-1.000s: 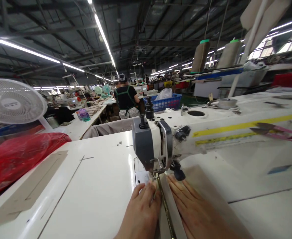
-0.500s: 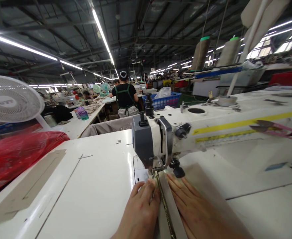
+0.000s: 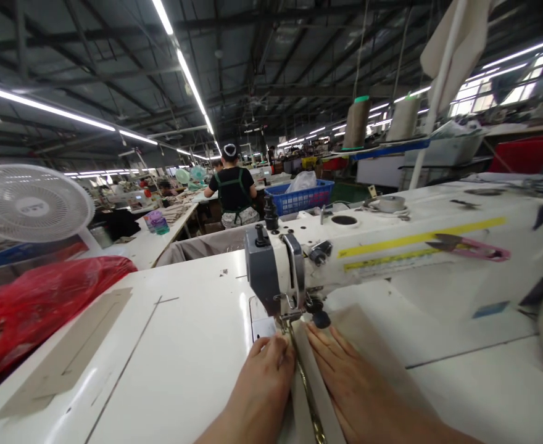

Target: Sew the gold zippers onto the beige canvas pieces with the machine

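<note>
A strip of beige fabric [image 3: 300, 401] with a gold-toothed zipper [image 3: 305, 377] along it runs under the presser foot of a white and grey sewing machine [image 3: 263, 271]. My left hand [image 3: 266, 382] is at the strip's left edge, its fingers curled and pinched on the fabric just before the needle area. The tips are partly hidden. To the right of the zipper, my right hand [image 3: 352, 385] lies flat with fingers stretched out, pressing on a wider beige piece [image 3: 364, 333] that extends beneath it.
A cut beige piece [image 3: 68, 357] and a red plastic bag [image 3: 44, 314] lie on the left of the white table [image 3: 179, 370]. Behind them is a white fan [image 3: 31, 203]. Pink thread snips [image 3: 475, 248] rest against the machine arm. Ahead, a co-worker [image 3: 232, 188] sits near a blue basket [image 3: 299, 196].
The camera view has shifted slightly, so the machine appears further left and the fan further right. Both hands keep about the same places beside the zipper.
</note>
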Demonstrator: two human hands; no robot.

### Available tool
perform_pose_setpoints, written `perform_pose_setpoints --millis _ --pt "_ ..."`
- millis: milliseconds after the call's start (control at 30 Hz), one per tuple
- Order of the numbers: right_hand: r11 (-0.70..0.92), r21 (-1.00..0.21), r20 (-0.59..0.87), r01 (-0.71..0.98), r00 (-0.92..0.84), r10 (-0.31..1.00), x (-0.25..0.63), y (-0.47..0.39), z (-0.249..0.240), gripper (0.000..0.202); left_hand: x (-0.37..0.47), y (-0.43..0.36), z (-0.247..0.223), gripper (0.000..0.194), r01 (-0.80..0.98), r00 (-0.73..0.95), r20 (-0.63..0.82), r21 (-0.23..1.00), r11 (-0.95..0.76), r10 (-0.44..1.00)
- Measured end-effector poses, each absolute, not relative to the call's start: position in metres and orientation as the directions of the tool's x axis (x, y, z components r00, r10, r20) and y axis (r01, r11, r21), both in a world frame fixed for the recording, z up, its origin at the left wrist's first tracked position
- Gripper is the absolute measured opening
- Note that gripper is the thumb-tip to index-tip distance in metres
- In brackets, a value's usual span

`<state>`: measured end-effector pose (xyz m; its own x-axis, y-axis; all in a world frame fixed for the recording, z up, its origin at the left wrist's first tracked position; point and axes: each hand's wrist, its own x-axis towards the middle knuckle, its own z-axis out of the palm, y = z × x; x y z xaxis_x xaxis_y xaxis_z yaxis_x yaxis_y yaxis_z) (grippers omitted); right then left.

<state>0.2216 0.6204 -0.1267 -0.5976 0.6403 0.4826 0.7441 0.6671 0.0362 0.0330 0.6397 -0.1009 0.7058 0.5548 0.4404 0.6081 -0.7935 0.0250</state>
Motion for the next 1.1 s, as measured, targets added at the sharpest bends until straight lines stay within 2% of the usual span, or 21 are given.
perform_pose_setpoints --millis 167,400,567,700,900,1100 --pt "0.675 0.011 0.456 0.738 -0.605 0.653 0.221 0.628 -0.114 0.052 0.030 0.644 -0.097 0.024 0.603 0.688 0.449 0.085 -0.793 0.571" --pt "0.682 -0.172 0.409 0.711 -0.578 0.706 0.213 0.652 -0.099 0.038 0.028 0.653 -0.104 0.019 0.600 0.706 0.458 0.018 -0.800 0.540" --pt "0.643 -0.292 0.401 0.708 -0.520 0.754 0.210 0.660 -0.090 0.031 0.030 0.652 -0.099 0.018 0.598 0.690 0.467 0.062 -0.799 0.553" --pt "0.687 -0.370 0.431 0.625 -0.540 0.723 0.215 0.647 -0.094 0.038 0.029 0.641 -0.101 0.023 0.589 0.668 0.506 0.088 -0.803 0.545" --pt "0.719 -0.346 0.426 0.603 -0.581 0.693 0.221 0.626 -0.116 0.054 0.030 0.629 -0.106 0.020 0.574 0.624 0.588 0.102 -0.812 0.515" --pt "0.720 -0.323 0.452 0.614 -0.569 0.687 0.220 0.632 -0.116 0.054 0.032 0.634 -0.100 0.021 0.591 0.629 0.541 0.134 -0.795 0.559"
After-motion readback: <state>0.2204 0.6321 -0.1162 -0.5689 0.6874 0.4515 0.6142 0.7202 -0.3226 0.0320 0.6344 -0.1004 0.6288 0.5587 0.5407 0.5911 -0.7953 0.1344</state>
